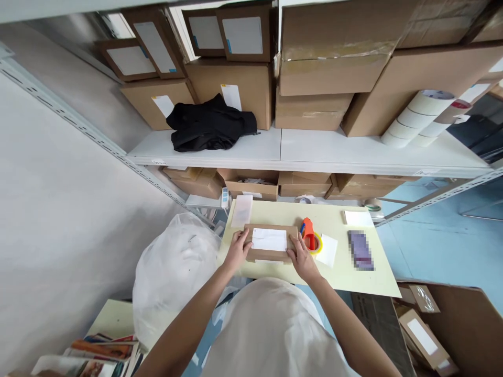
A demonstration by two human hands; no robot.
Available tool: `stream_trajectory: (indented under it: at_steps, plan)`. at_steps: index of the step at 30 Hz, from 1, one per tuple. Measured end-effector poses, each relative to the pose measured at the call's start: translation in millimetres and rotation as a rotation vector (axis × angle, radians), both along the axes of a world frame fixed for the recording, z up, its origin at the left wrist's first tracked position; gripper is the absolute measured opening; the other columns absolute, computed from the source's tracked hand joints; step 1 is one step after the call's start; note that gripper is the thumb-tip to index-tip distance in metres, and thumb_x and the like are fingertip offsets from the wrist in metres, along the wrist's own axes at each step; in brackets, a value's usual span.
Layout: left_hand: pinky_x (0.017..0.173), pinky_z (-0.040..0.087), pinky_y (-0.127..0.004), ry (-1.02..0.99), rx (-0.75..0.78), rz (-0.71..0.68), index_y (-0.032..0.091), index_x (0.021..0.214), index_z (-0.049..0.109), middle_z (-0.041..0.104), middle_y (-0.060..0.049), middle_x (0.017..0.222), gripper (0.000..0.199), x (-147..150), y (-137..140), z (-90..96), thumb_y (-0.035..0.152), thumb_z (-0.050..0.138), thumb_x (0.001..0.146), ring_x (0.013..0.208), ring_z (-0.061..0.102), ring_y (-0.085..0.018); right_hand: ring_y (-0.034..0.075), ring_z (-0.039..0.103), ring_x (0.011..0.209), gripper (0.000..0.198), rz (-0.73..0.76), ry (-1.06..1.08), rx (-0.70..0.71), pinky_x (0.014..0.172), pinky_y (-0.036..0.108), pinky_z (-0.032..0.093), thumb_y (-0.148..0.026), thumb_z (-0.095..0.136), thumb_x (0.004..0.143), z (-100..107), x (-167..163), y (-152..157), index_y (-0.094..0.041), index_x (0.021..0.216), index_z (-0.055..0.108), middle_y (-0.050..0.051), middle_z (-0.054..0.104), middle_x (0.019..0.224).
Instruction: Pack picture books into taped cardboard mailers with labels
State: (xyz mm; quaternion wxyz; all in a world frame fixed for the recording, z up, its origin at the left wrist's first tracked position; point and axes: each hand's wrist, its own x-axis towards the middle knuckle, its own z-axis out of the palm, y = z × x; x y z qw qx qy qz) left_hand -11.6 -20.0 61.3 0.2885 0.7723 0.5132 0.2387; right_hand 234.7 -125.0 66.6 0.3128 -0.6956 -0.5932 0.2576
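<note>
A small brown cardboard box (271,255) with a white label (269,239) on top lies on the pale yellow table (259,269). My left hand (237,248) grips its left end, and my right hand (302,256) grips the right end, thumbs on the top face. Just beyond my right hand is an orange tape dispenser (308,230) with a yellow-edged roll. White paper (327,250) lies to the right of the dispenser. At the table's back left sits a pale translucent packet (241,210).
A blurred purple item (360,250) and a white paper stack (358,218) lie on the table's right. Behind stands a shelf (314,146) with cartons, tape rolls (416,118) and black cloth (212,124). A plastic bag (173,277) bulges at left; an open carton (463,319) holds parcels at right.
</note>
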Motion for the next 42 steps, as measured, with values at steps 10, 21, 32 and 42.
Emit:
stream_trajectory:
  at_steps: [10,21,32,42]
  plan:
    - [0.106,0.038,-0.041,0.147,-0.036,-0.100,0.019,0.134,0.045,0.049,-0.013,0.133,0.049,-2.3,2.4,-20.9,0.028,0.050,0.087,0.126,0.047,-0.025,0.024,0.031,0.138,0.048,0.021,0.051,-0.169,0.104,0.044,0.040,-0.023,0.046,0.087,-18.8,6.8,5.3,-0.022,0.135,0.040,0.012,0.044,0.141]
    - [0.114,0.016,-0.053,0.404,0.128,-0.284,0.020,0.134,0.047,0.045,-0.012,0.142,0.045,32.6,-30.8,-8.6,0.030,0.042,0.091,0.136,0.033,-0.028,0.026,0.050,0.122,0.037,-0.091,0.077,-0.091,0.097,0.041,0.043,-0.037,0.041,0.089,-24.7,22.4,2.1,-0.019,0.119,0.054,0.014,0.053,0.130]
    - [0.111,0.024,-0.048,0.487,0.062,-0.400,0.012,0.142,0.034,0.032,-0.015,0.150,0.059,23.1,-35.2,-12.4,0.037,0.043,0.090,0.141,0.023,-0.029,0.025,0.059,0.074,0.027,-0.440,0.092,-0.383,0.074,0.041,0.043,-0.026,0.056,0.067,-66.2,57.1,49.8,-0.023,0.093,0.049,0.006,0.058,0.078]
    - [0.113,0.020,-0.046,0.443,0.157,-0.368,0.011,0.143,0.031,0.029,-0.014,0.151,0.062,19.1,-43.5,-23.7,0.038,0.044,0.089,0.141,0.021,-0.027,0.014,0.047,0.060,0.017,-0.463,0.431,0.167,0.057,0.026,0.039,-0.038,0.038,0.081,35.7,80.5,52.5,-0.023,0.082,0.045,-0.002,0.047,0.068]
